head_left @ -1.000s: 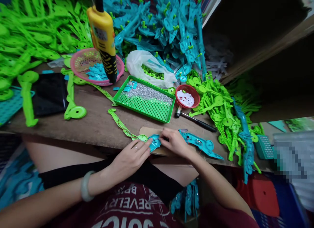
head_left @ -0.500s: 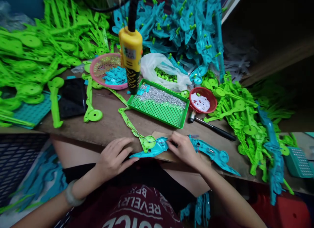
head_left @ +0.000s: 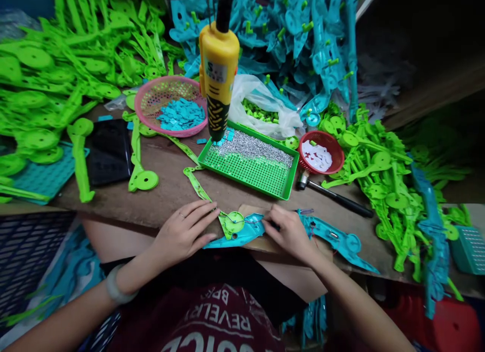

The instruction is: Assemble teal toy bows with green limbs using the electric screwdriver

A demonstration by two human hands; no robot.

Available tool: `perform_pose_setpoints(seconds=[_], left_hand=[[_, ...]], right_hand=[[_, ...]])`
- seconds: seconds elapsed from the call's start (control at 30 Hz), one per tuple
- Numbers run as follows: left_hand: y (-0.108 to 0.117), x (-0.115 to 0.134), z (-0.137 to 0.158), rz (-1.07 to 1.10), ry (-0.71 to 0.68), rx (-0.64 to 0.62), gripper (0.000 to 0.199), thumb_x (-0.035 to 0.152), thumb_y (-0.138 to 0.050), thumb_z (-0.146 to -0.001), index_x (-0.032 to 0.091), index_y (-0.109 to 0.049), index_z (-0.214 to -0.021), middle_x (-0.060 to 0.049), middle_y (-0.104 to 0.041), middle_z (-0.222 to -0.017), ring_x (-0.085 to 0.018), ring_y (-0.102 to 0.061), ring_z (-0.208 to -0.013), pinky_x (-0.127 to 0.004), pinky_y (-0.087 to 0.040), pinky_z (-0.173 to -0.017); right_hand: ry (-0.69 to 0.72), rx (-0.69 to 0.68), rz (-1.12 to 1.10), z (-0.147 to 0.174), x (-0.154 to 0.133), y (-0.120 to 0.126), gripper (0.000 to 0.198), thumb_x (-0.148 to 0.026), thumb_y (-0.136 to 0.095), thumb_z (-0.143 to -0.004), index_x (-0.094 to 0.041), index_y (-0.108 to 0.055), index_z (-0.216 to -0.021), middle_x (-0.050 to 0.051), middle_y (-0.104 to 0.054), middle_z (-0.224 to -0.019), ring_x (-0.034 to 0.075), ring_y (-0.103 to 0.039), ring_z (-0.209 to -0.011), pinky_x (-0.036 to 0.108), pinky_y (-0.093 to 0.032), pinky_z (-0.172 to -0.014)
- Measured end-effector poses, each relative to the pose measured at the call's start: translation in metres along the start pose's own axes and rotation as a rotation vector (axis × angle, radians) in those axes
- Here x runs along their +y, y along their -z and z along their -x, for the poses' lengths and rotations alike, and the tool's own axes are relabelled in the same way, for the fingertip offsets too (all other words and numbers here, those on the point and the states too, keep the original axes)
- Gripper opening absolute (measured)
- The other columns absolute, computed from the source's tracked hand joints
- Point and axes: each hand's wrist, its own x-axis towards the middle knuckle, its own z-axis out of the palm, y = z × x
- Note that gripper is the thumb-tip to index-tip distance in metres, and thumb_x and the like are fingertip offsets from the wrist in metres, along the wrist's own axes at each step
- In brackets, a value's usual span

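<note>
The blue plastic shell [head_left: 246, 236] lies at the counter's near edge between the hands, its long axis running left to right, the left tip nearer the person and the right end farther. A green disc-ended piece [head_left: 232, 221] sits over its left half, crossed by a thin wire [head_left: 248, 221]. The right hand [head_left: 290, 233] is at the shell's right end, fingers bent close together; whether they pinch the rim or the wire, I cannot tell. The left hand [head_left: 185, 231] is just beside the left tip, fingers loosely extended with the thumb apart, seemingly gripping nothing firmly. Both hands are about equally near. Cardboard [head_left: 246, 209] shows along the shell's far side, and a strip of counter [head_left: 166, 165] separates the work from the green tray [head_left: 246, 175]. On the right, a second blue shell [head_left: 322, 231] and, farther off, a hammer [head_left: 341, 199] restrict sideways room; the yellow electric screwdriver [head_left: 220, 74] hangs well beyond the fingers.
</note>
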Motion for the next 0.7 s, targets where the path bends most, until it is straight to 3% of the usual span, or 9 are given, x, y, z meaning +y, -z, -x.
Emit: perform_pose_setpoints(seconds=[0.23, 0.37, 0.53, 0.6, 0.7], left_hand=[[-0.002, -0.002, -0.002, -0.068, -0.024, -0.006, 0.039, 0.023, -0.058, -0.097, 0.013, -0.056, -0.134, -0.014, -0.061, -0.135, -0.028, -0.054, -0.128, -0.047, -0.051, -0.103], [0.008, -0.008, 0.000, -0.044, -0.039, -0.030, 0.041, 0.023, -0.052, -0.099, 0.016, -0.051, -0.140, -0.015, -0.058, -0.138, -0.028, -0.052, -0.130, -0.047, -0.049, -0.106], [0.026, -0.019, 0.002, -0.050, 0.076, 0.171, 0.042, 0.016, -0.055, -0.096, 0.015, -0.051, -0.138, -0.018, -0.057, -0.136, -0.028, -0.054, -0.127, -0.049, -0.048, -0.106], [0.029, -0.010, -0.001, -0.030, 0.014, 0.191, 0.038, 0.014, -0.055, -0.096, 0.015, -0.053, -0.134, -0.017, -0.060, -0.131, -0.027, -0.057, -0.122, -0.046, -0.050, -0.103], [0.027, 0.025, -0.010, 0.045, -0.199, 0.156, 0.031, 0.019, -0.053, -0.097, 0.011, -0.058, -0.127, -0.016, -0.065, -0.123, -0.025, -0.060, -0.117, -0.041, -0.052, -0.099]], right_hand=[[0.015, 0.037, -0.045, 0.000, 0.004, -0.007, 0.015, -0.018, -0.053, -0.096, -0.018, -0.058, -0.081, 0.001, -0.056, -0.074, 0.014, -0.054, -0.069, 0.025, -0.037, -0.063], [0.026, 0.051, -0.026, 0.000, 0.007, -0.009, 0.016, -0.016, -0.055, -0.094, -0.018, -0.056, -0.078, 0.001, -0.056, -0.074, 0.014, -0.053, -0.068, 0.025, -0.036, -0.063], [0.038, 0.061, -0.010, 0.000, 0.009, -0.010, 0.014, -0.012, -0.057, -0.091, -0.018, -0.057, -0.077, 0.001, -0.056, -0.075, 0.014, -0.054, -0.070, 0.025, -0.036, -0.064], [0.033, 0.057, -0.004, 0.000, 0.009, -0.011, 0.014, -0.012, -0.057, -0.090, -0.018, -0.057, -0.078, 0.000, -0.056, -0.075, 0.014, -0.054, -0.070, 0.025, -0.036, -0.064], [0.016, 0.042, 0.002, 0.000, 0.009, -0.010, 0.014, -0.012, -0.057, -0.091, -0.018, -0.056, -0.078, 0.000, -0.056, -0.075, 0.014, -0.055, -0.071, 0.024, -0.036, -0.064]])
